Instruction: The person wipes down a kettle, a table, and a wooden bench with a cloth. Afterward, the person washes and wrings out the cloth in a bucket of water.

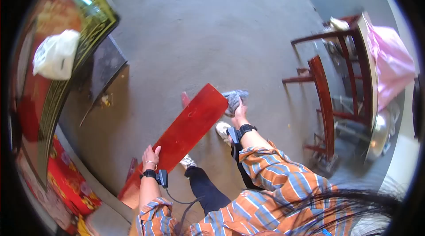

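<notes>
A long red wooden bench (188, 121) stretches diagonally in front of me, its smooth top facing up and parts of its legs showing at both ends. My left hand (151, 156) grips the near part of its edge, with the fingers over the top. At the bench's far right end, my right hand (240, 113) is closed round a crumpled grey cloth (234, 101), which lies against the end of the board. Both wrists carry black straps with small devices.
On the left stands a glass-topped table (84, 45) with a white plastic bag (57, 55); a red floral cloth (68, 174) lies below. At the right are a dark red wooden chair (325, 107), a table with pink cloth (389, 61) and a metal bowl (380, 134).
</notes>
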Available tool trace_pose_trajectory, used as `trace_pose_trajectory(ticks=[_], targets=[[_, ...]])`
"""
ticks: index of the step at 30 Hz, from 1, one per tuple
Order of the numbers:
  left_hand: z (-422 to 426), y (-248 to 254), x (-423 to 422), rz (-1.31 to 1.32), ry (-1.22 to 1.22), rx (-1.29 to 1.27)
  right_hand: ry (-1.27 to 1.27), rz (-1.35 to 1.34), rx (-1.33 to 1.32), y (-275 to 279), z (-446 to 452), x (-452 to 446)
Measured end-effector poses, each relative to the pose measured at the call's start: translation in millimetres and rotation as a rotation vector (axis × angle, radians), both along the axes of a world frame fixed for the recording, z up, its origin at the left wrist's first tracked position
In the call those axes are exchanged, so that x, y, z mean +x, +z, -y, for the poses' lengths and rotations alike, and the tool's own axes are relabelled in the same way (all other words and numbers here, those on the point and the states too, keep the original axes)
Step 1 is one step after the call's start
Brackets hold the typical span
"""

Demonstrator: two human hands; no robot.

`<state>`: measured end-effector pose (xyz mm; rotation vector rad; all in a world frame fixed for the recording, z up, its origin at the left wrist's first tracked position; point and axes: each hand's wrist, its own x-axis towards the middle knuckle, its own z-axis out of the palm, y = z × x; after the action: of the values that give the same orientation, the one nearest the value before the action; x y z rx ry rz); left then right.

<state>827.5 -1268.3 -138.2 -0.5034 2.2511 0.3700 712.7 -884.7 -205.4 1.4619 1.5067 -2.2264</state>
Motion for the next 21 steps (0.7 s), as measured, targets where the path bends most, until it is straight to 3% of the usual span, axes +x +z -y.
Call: trace_pose_trajectory(ticks=[1,5,7,8,11,13,14,15,17,19,21], targets=[[3.4,-4.8,2.2,0.010,-0.007,0.017,-0.260,0.048,-0.501,-15.8,6.5,22.9],[10.6,-14.9,9.7,0.080,-0.052,0.055,-0.271,0.131,-0.288,-38.5,133.5,143.7],[9.7,-17.9,4.4,0.070,-0.031,0.094,-0.202,0.247,-0.705,30.4,180.0,166.4],[11.4,-20.8,6.0,0.028,-0.038,0.107,0.053,0.275,-0.747,3.9,210.7,210.4],[12.3,-2.1,-6.9,0.110,-0.020,0.292,0.341,0.377,-0.915,43.5,269.5,272.3],[21.4,-4.7,-6.8,0.092,-0.019,0.330,0.960,0.324,-0.690,18.0,310.9,316.3],[26.9,-6.1,-8.1,0.157,-0.012,0.336,0.999,0.050,-0.606,-8.1,315.9,348.0],[31.6,-10.0,-9.0,0.220,-0.005,0.346,0.969,0.053,-0.599,6.4,302.2,335.4],[39.5,-23.4,5.9,0.095,-0.041,0.352,1.013,0.053,-0.749,55.7,240.5,271.6],[30.8,-19.0,8.4,0.116,0.032,0.289,1.028,0.119,-0.652,46.3,189.6,259.7],[11.2,-16.5,20.0,-0.077,-0.038,0.385,1.097,0.150,-0.161,52.2,112.6,253.5]])
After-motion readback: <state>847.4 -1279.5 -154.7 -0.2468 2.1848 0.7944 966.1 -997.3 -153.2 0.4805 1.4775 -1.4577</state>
